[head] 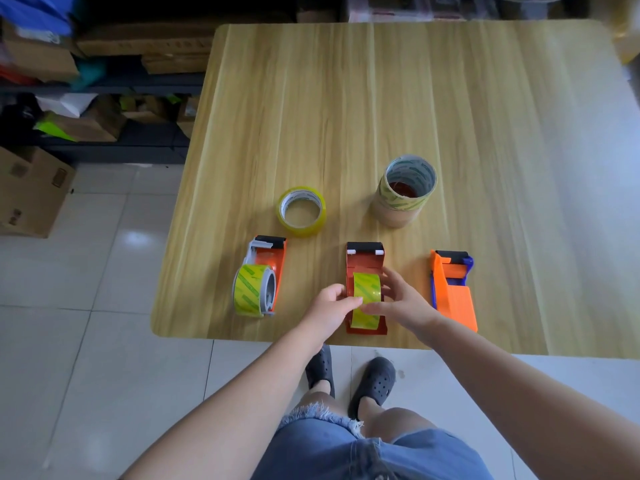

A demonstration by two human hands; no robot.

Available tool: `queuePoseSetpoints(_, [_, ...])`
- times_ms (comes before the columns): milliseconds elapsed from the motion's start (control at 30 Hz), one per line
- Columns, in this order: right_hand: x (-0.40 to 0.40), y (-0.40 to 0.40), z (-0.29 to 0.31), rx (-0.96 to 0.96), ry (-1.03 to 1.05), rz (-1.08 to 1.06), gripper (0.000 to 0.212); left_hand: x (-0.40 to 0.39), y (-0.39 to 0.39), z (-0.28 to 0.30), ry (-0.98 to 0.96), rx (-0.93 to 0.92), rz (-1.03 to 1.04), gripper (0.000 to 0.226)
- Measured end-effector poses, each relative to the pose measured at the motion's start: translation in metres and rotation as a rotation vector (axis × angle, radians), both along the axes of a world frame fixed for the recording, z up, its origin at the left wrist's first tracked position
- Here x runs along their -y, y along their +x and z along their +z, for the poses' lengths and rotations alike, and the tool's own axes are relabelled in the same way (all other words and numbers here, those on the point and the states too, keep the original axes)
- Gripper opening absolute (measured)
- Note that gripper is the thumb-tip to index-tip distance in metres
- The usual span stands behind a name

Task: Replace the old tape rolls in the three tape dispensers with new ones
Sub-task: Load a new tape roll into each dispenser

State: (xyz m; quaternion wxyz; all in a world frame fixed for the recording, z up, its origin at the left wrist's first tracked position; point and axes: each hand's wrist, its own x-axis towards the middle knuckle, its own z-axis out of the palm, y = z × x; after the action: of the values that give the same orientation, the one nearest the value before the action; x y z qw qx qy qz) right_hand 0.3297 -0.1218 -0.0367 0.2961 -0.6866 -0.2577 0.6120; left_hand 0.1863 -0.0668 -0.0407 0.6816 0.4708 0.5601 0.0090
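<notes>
At table's near edge, the middle dispenser (365, 268) lies flat with its long axis running away from the person, cutter end far, and a yellow-green roll (366, 292) sits in it on edge, its core axis pointing left-right. Both hands are on that roll: left hand (330, 306) from the left, thumb and fingers curled and pinching its near-left rim; right hand (401, 303) from the right, fingers (388, 277) spread loosely over the right side and top. Neither is clearly nearer; the roll lies between the fingertips. Whether it's fully seated on the hub can't be told. Likely step: seating or lifting this roll, so pull or push goes straight up/down between the side walls. Left dispenser (266, 271), orange with a grey hub, lies on its side already carrying a glossy roll (251, 289). Right dispenser (453, 289), matte orange plastic with blue trim, looks empty. Farther back: a loose clear-yellow roll (302, 211) lying flat and a stack of rolls (403, 192), cardboard cores visible. Table (381, 98) is smooth wood-grain laminate.
</notes>
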Motion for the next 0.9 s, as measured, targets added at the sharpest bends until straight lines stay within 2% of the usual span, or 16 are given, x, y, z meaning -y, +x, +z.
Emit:
queuePoseSetpoints(67, [-0.007,0.003,0.004,0.069,0.050,-0.046,0.096,-0.012,0.000,0.008,0.074,-0.024,0.054,0.023])
queuePoseSetpoints(167, [-0.024,0.003,0.013,0.321,0.168,-0.055,0.085,-0.042,-0.005,0.023,0.220,0.010,0.122,0.005])
queuePoseSetpoints(267, [-0.052,-0.003,0.026,0.539,0.277,0.004,0.075,-0.079,-0.014,0.037,0.379,0.011,0.150,0.010])
queuePoseSetpoints(367, [-0.085,-0.012,0.030,0.637,0.262,0.138,0.080,-0.117,-0.023,0.038,0.460,-0.080,0.187,0.018])
queuePoseSetpoints(467, [-0.117,-0.025,0.029,0.673,0.181,0.267,0.091,-0.150,-0.029,0.030,0.461,-0.221,0.117,0.028])
queuePoseSetpoints(567, [-0.144,-0.036,0.025,0.692,0.084,0.307,0.101,-0.175,-0.033,0.021,0.413,-0.312,0.034,0.039])
queuePoseSetpoints(633, [-0.158,-0.043,0.020,0.684,0.024,0.315,0.108,-0.187,-0.033,0.014,0.334,-0.344,-0.028,0.033])
queuePoseSetpoints(700, [-0.170,-0.049,0.014,0.684,-0.035,0.333,0.114,-0.193,-0.032,0.009,0.254,-0.323,-0.060,0.014])
queuePoseSetpoints(733, [-0.175,-0.052,0.010,0.684,-0.065,0.340,0.115,-0.194,-0.031,0.009,0.220,-0.293,-0.060,0.014])
queuePoseSetpoints(800, [-0.183,-0.058,0.004,0.693,-0.114,0.344,0.115,-0.196,-0.029,0.006,0.183,-0.265,-0.026,0.039])
queuePoseSetpoints(900, [-0.189,-0.065,-0.002,0.728,-0.145,0.321,0.119,-0.193,-0.026,0.003,0.214,-0.288,0.007,0.049])
